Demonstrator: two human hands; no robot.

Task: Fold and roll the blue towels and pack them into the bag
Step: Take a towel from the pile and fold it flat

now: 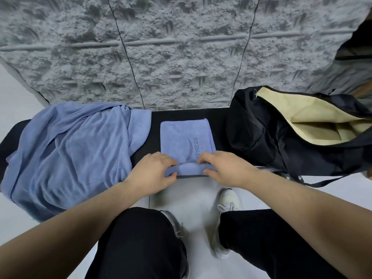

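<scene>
Black worktop (153,125) against rough grey textured wall (161,57). Pale grey floor (197,198) below. 1 white sneaker (229,200) on floor, black trousers (141,244) in foreground.

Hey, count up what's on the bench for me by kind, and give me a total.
Blue towels: 2, the folded towel that the left hand and right hand are rolling from its near edge, and the crumpled towel to its left
Black bags: 1, the open bag at the right end of the bench
Total: 3
</scene>
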